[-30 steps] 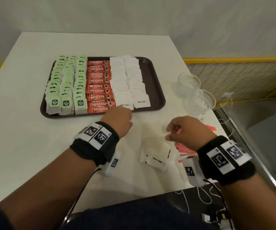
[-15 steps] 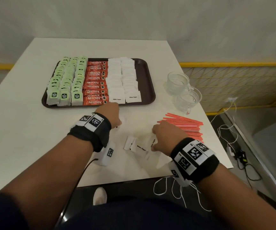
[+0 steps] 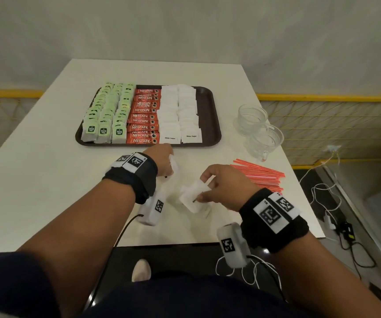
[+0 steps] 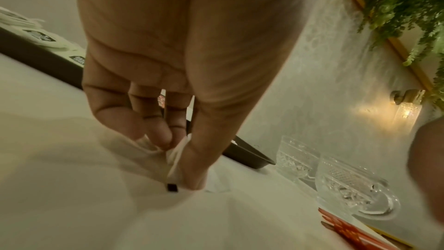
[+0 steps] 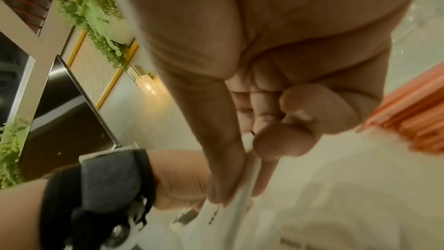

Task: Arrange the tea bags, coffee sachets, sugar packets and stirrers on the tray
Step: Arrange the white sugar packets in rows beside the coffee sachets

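Tray (image 3: 210,115), brown, at 12 o'clock on the white table (image 3: 36,171): tea bags (image 3: 107,118) in green rows at its 9 o'clock side, coffee sachets (image 3: 144,117) (red) in the centre column, sugar packets (image 3: 179,114) toward 3 o'clock. Stirrers (image 3: 259,174), red, loose on the table at 2 o'clock, beside two glass cups (image 3: 259,131). Left hand (image 3: 161,160) pinches a white sugar packet (image 4: 176,156) just below the tray's near rim. Right hand (image 3: 225,185) pinches several white packets (image 3: 193,196) at centre.
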The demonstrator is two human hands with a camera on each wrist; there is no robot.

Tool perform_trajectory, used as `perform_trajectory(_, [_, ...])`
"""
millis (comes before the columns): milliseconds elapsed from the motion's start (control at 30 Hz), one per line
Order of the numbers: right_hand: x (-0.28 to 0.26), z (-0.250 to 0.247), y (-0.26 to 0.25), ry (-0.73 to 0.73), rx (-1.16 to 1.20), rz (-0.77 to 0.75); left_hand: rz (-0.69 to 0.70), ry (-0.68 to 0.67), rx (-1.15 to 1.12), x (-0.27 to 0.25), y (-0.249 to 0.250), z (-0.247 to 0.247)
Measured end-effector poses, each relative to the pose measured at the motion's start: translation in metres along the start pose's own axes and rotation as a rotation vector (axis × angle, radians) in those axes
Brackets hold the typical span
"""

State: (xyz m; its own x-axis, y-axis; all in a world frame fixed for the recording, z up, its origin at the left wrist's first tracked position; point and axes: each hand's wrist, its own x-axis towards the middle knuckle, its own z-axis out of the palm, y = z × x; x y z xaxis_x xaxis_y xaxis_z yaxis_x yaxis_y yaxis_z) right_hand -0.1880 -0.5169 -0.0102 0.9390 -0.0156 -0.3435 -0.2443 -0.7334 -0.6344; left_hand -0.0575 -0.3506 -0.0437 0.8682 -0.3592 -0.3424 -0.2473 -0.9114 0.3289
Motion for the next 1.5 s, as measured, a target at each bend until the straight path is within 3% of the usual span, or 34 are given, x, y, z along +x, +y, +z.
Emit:
perform_trajectory(300, [0.014,0.024,-0.009,-0.067,-0.283,0.026,0.064,0.097,-0.16,-0.019,-0.014,0.011])
perform_trajectory(433, [0.016,0.021,-0.01,-0.095,-0.332,0.02,0.047,0.06,-0.403,-0.034,-0.019,0.011])
perform_trajectory(800, [0.027,0.018,-0.002,-0.016,-0.081,-0.111,0.026,0.014,-0.805,-0.054,-0.018,0.014])
perform_trajectory(1033, [0.043,-0.011,-0.012,0.009,0.193,-0.232,0.0,0.307,-1.059,-0.042,-0.02,0.005])
perform_trajectory(1100, [0.051,-0.016,-0.019,0.015,0.24,-0.25,0.006,0.248,-1.133,-0.039,-0.02,0.001])
perform_trajectory(1267, [0.083,-0.017,-0.033,0.116,0.227,-0.247,0.015,-0.122,-1.558,-0.027,-0.019,-0.009])
perform_trajectory(1500, [0.122,-0.016,-0.041,0.249,0.292,-0.18,0.047,-0.132,-1.625,0.01,-0.026,-0.023])
